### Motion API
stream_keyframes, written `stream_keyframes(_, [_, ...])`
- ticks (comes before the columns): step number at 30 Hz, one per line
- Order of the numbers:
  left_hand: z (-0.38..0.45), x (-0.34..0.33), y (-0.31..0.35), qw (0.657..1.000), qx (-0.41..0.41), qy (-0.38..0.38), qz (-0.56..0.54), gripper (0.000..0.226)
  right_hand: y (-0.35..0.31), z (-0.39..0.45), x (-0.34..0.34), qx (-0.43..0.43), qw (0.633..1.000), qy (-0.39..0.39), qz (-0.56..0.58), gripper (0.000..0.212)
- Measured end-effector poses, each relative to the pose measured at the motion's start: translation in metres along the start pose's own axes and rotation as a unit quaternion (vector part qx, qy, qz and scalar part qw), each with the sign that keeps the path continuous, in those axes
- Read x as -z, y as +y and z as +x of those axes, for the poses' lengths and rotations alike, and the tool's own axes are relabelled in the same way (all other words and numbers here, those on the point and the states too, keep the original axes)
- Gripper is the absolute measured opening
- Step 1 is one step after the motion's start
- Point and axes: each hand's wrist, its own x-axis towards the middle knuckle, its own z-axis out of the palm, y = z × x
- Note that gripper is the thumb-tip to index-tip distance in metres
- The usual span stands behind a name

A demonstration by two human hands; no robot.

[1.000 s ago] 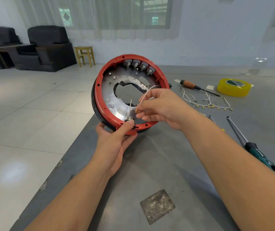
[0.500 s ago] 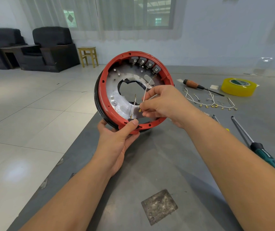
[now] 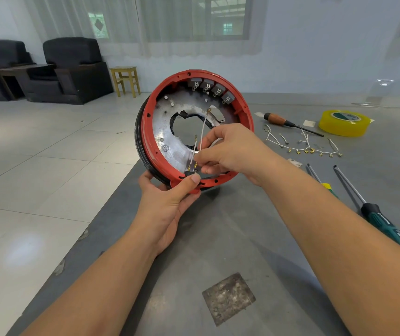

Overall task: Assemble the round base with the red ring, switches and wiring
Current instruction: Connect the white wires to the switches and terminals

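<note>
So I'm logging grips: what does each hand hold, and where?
Left hand grips the round base at its bottom rim; right hand pinches a white wire near its lower end.

Round base (image 3: 167, 132) held above table (image 3: 218, 238) centre; wires (image 3: 303, 146) at two o'clock (tape roll (image 3: 344, 122) behind), screwdrivers (image 3: 373, 209) at three.

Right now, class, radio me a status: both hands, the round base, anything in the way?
Left hand grips round base at its lower rim, tilted up off table. Right hand pinches white wires at bottom switch. Nothing blocking.
</note>
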Motion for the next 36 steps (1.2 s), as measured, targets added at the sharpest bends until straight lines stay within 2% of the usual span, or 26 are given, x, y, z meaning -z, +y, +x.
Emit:
stream_keyframes(19, [-0.0017,-0.0014,0.0011,1.0,0.006,0.002,0.01,0.092,0.0009,-0.0001,-0.0033,-0.003,0.999,0.004,-0.032,0.017])
stream_keyframes(24, [-0.0014,-0.0009,0.0012,1.0,0.009,0.002,0.016,0.102,0.0005,-0.0006,-0.0039,-0.006,0.999,-0.001,-0.036,0.018])
stream_keyframes(31, [0.001,0.0012,-0.002,1.0,0.004,0.001,0.018,0.1,0.0011,0.0003,-0.0044,-0.005,0.999,-0.01,-0.05,0.008])
stream_keyframes(33, [0.0021,0.0021,-0.0029,1.0,0.003,0.001,0.018,0.095,0.0023,0.0011,-0.0039,-0.009,0.998,-0.018,-0.053,0.004])
stream_keyframes(36, [0.0031,0.0039,-0.0046,1.0,-0.005,-0.005,0.024,0.085,0.0044,0.0023,-0.0041,-0.01,0.997,-0.025,-0.074,0.013])
